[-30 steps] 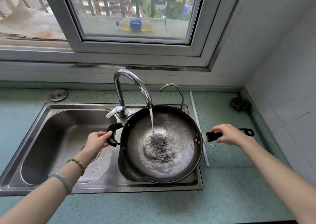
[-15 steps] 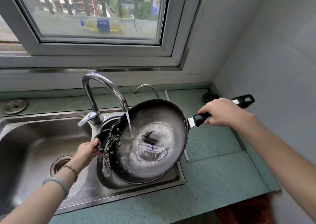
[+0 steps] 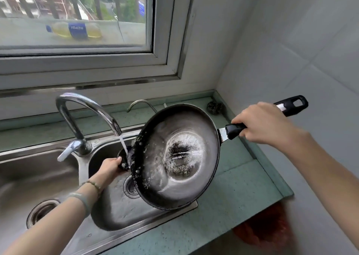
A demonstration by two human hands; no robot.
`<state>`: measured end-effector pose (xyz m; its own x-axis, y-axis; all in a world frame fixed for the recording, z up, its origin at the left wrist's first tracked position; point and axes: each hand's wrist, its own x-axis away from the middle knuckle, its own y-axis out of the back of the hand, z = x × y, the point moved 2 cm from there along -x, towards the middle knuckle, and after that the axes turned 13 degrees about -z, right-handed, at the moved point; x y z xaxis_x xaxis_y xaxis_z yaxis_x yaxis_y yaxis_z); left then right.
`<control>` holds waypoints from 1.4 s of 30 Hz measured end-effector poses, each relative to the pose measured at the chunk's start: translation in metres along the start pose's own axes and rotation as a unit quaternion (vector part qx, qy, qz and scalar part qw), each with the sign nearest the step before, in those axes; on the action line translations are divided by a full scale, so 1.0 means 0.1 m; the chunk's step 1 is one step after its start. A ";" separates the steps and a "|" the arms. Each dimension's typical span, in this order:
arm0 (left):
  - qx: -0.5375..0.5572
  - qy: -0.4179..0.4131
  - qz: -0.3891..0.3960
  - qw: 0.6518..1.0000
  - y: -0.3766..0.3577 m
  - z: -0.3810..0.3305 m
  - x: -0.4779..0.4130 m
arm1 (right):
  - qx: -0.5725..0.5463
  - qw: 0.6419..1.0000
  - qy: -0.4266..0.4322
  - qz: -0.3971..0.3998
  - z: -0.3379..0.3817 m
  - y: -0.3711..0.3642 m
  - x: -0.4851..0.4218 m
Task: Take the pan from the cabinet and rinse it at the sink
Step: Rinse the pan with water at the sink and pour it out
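Frying pan (image 3: 180, 186): out of the cabinet and at the sink (image 3: 108, 214), centre of the frame, held clear above the right-hand basin and tilted steeply, right side raised, left rim low over the drain (image 3: 131, 189). Right hand (image 3: 266, 125), right of centre: fingers wrapped round the long black handle (image 3: 236, 129), whose far end with its hanging hole juts out beyond the knuckles. Left hand (image 3: 111, 167), left of centre: fingers curled on the small black helper handle (image 3: 124, 158) at the pan's low side. Tap (image 3: 87, 111): running; the water stream (image 3: 123, 144) lands on the helper handle and the low rim, not in the bowl. Pan interior: wet, streaked and beaded, with a dark speckled patch in the middle. Progress, as judged: fetching done; rinsing under way, apparently at the pour-off; left to do are any further rinse, closing the tap and setting the pan down. Not determinable: whether the dark patch is residue or worn coating; the pan's underside; the left fingertips, hidden behind the helper handle; the cabinet, out of view. Left basin cut off at the lower left edge. Steel scourer (image 3: 214, 107) in the back corner of the worktop (image 3: 233, 200), apart from the pan. A blurred red-orange object (image 3: 268, 229) below the worktop at lower right, unidentified.
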<state>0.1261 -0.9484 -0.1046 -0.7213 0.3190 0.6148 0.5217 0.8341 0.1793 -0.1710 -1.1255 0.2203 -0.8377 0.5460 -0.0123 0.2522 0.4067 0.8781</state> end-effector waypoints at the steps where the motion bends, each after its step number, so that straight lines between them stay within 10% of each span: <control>1: -0.006 -0.009 0.006 1.000 -0.06 -0.03 0.01 | 0.003 1.000 -0.005 -0.002 -0.02 0.01 0.03; 16: 0.021 0.032 0.002 0.999 0.48 0.15 -0.08 | -0.107 0.994 0.007 -0.007 0.05 -0.45 -0.04; 42: 0.065 -0.105 -0.283 0.951 2.36 -0.11 1.18 | -0.325 0.937 0.131 0.000 1.60 -2.03 -0.93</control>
<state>0.1694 -0.7188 0.0190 -0.9521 -0.1253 0.2789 -0.0272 0.9432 0.3310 -0.0671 -1.1417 -0.0334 -0.9493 0.3128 0.0311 -0.0241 -0.1711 0.9850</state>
